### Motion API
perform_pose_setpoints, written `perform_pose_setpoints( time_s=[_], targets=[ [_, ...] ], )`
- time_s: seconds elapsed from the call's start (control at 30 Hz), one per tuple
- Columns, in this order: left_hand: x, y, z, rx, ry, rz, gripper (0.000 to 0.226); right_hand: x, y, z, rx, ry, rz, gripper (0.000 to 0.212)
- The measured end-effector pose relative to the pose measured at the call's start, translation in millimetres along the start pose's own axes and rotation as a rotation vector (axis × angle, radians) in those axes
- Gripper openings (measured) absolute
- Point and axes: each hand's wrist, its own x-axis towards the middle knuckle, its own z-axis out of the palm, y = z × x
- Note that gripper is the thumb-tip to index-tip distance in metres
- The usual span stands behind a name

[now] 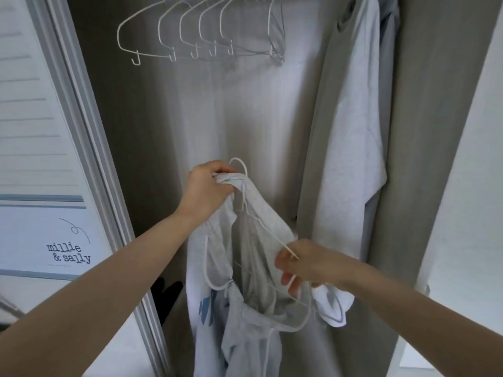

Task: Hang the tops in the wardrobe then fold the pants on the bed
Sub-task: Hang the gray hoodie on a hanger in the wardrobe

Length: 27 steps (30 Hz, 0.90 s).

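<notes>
Closest to me, her right hand (pixel 302 263) pinches the arm of a white wire hanger (pixel 261 227) along with the bunched light grey top (pixel 253 268), while her left hand (pixel 208 190) grips the top's neckline up by the hanger's hook. Behind them the open wardrobe (pixel 168 126) holds empty white hangers (pixel 196 31) high up. A grey T-shirt (pixel 356 126) hangs at the right.
</notes>
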Motion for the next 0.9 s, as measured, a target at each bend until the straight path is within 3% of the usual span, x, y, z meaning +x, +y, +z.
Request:
perform_pose_setpoints(
  time_s=[0.1,0.17,0.3,0.33,0.4,0.47,0.53,0.67,0.73,0.77,0.83,0.87,0.9],
  targets=[
    [-8.3,16.7,10.9,0.012,-0.043,0.033,0.023,18.0,-14.4,9.0,0.101,0.457,-0.228,0.026],
    [-13.5,25.8,13.9,-0.083,-0.067,-0.019,0.028,21.8,-15.5,23.9,0.192,0.605,-0.411,0.033],
    [-19.3,31.4,-1.3,-0.393,-0.458,0.027,0.047,18.0,11.9,32.4,0.636,0.604,-0.566,0.043],
    [-18.2,31.2,-6.4,-0.343,-0.49,0.07,0.049,14.6,16.1,29.9,0.74,0.588,-0.576,0.043],
    [-13.6,24.0,-16.6,-0.004,-0.432,0.156,0.046,9.6,19.8,30.6,0.836,0.535,-0.61,0.04],
    [-10.7,15.4,-21.5,0.388,-0.436,0.273,0.039,5.1,17.0,33.1,0.839,0.51,-0.668,0.037],
    [-16.6,11.6,-15.6,0.47,-0.48,0.317,0.049,4.0,10.4,33.7,0.829,0.509,-0.707,0.037],
    [-29.7,18.2,-2.4,0.225,-0.426,0.255,0.05,7.4,-6.6,24.8,0.73,0.609,-0.639,0.023],
    [-32.0,17.2,-3.1,0.216,-0.326,0.185,0.061,9.1,-10.6,15.6,0.551,0.706,-0.603,0.011],
    [-30.7,15.6,-5.5,0.197,-0.269,0.124,0.063,9.9,-9.9,11.1,0.434,0.787,-0.594,0.015],
    [-26.1,12.2,-10.8,0.112,-0.185,-0.013,0.049,5.9,-3.1,11.2,0.268,0.966,-0.689,0.017],
    [-23.1,10.2,-13.7,0.031,-0.159,-0.096,0.041,3.0,3.3,19.6,0.236,0.975,-0.777,0.016],
    [-19.1,7.6,-18.3,-0.09,-0.131,-0.191,0.037,2.9,9.8,32.8,0.214,0.885,-0.855,0.014]
  ],
)
